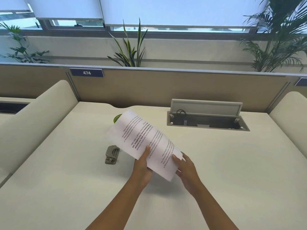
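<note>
I hold the printed sheet (146,143) above the tabletop (216,163), my left hand (142,170) and right hand (186,170) pinching its near edge. The grey hole punch (111,155) sits just left, beneath the sheet's left edge.

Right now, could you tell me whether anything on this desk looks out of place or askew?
Only the cable hatch, far right on the desk, stands out: its lid is propped open, showing a cable inside. The printed sheets merely bow.

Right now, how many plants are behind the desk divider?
3: a leafy plant far left, a striped plant in the middle, a palm on the right. Others may be hidden.
</note>
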`<action>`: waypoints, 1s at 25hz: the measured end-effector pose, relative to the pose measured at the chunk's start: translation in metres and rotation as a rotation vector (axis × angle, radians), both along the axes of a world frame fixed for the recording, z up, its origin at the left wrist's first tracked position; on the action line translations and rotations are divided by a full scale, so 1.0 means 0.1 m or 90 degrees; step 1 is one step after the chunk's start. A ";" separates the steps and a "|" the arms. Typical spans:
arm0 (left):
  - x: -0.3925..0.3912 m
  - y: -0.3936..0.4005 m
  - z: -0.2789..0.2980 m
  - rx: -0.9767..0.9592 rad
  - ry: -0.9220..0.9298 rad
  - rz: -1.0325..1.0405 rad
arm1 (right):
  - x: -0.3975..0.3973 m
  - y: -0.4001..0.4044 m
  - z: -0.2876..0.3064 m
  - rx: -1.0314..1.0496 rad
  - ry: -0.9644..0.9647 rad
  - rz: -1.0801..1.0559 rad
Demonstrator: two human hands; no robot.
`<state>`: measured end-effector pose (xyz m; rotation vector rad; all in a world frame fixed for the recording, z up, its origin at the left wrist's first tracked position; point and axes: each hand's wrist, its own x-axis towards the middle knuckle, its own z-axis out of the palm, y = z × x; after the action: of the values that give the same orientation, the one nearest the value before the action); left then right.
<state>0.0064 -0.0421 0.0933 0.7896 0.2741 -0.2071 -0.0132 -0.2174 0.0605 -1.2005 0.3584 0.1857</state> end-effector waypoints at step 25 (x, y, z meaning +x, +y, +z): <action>0.28 1.05 -0.21 0.271 0.079 -0.371 | 0.04 -0.94 0.02 -0.146 0.019 0.246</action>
<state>0.0343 0.0628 0.0724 1.2719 0.1993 -0.7665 -0.0089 -0.3115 0.0627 -1.4896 0.1729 0.5076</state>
